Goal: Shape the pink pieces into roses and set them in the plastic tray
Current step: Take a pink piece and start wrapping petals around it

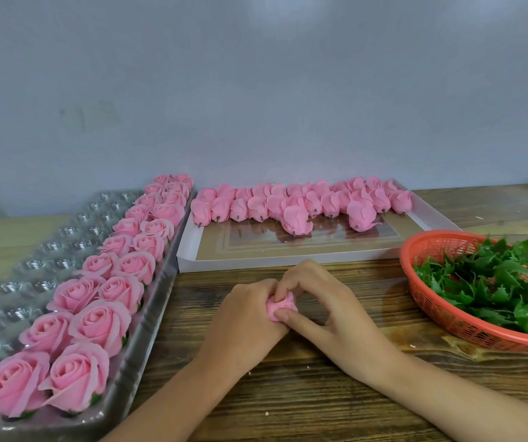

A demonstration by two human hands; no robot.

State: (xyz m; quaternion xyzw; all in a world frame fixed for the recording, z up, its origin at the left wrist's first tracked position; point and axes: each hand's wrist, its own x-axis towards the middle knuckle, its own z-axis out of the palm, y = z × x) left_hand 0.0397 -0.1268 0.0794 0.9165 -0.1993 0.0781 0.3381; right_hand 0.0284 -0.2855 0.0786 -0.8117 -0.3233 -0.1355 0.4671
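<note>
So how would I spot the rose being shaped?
On the wooden table, look between the plastic tray and red basket. There the left hand and right hand grip one pink piece, the only one outside a container.

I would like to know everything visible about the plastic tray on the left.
The tray is clear, shiny plastic, moulded into rows of round cups. It lies flat on the wooden table, at the left, running toward the wall. Pink roses fill its two right rows; the other cups are empty. A white box lies beside its far right corner. The left hand and right hand hold a pink piece and do not touch it.
</note>
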